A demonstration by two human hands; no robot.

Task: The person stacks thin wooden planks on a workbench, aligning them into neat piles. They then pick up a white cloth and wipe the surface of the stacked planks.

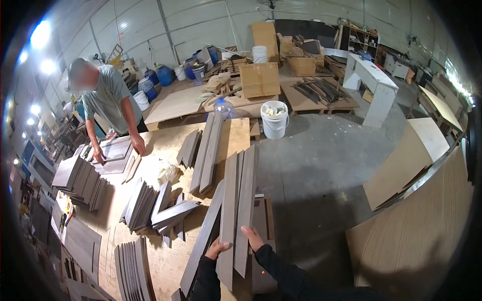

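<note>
Head view: left hand (217, 248) and right hand (252, 238) clasp long grey-brown boards (228, 210) near the edge of a tan wooden bench (236, 138), beside grey floor (321, 165).

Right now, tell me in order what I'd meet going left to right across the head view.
Stack of short boards, row of narrow boards, left hand, right hand, white table.

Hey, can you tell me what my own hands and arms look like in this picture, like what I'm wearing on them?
Your left hand and right hand are bare, with no gloves. Both arms are covered by long black sleeves reaching about to the wrists.
</note>
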